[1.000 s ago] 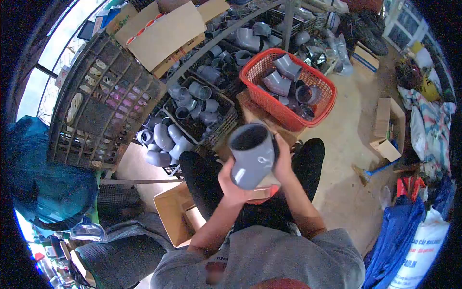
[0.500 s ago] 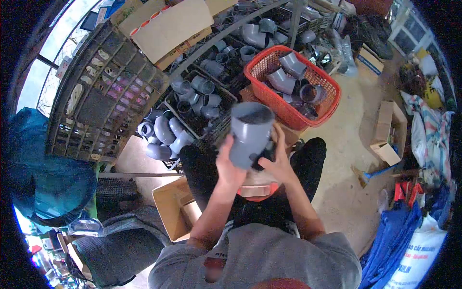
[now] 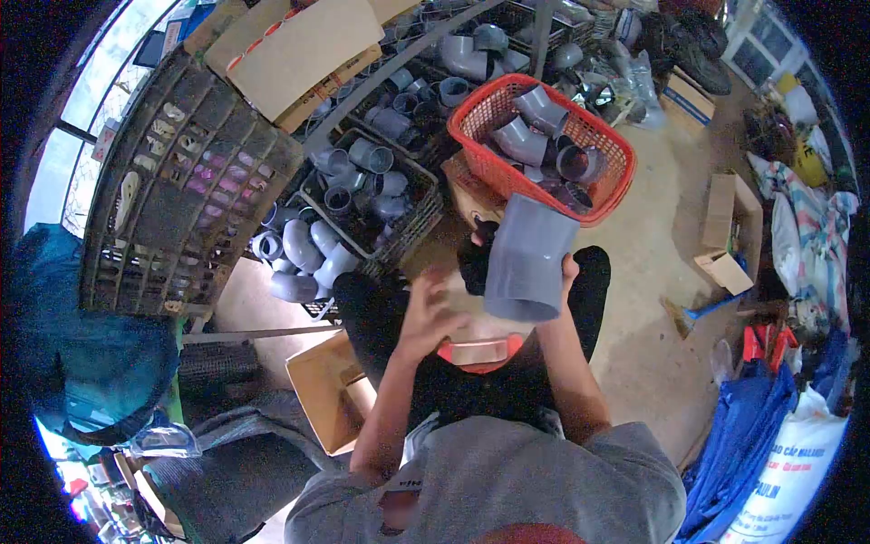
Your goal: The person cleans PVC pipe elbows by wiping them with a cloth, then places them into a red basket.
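Observation:
My right hand [image 3: 568, 279] grips a grey plastic pipe elbow [image 3: 527, 254] from its right side, and the elbow tilts in front of my knees. Most of that hand's fingers are hidden behind the fitting. Just left of the elbow is a dark, soft-looking bundle [image 3: 475, 263] whose kind I cannot make out. My left hand [image 3: 430, 313] is apart from the elbow, fingers loosely spread and a little blurred, holding nothing. Below the hands, between my legs, a pale round object with a red rim [image 3: 480, 352] shows in part.
A red basket [image 3: 605, 201] with several grey elbows stands ahead. Left of it, a black crate [image 3: 412, 218] holds more grey fittings, and loose elbows [image 3: 304, 245] lie beside it. An open cardboard box [image 3: 317, 390] is by my left leg; another box [image 3: 725, 227] stands right.
My left hand has let go of the elbow and drawn back. The elbow has moved right and tipped over in my right hand, its lower opening now facing me.

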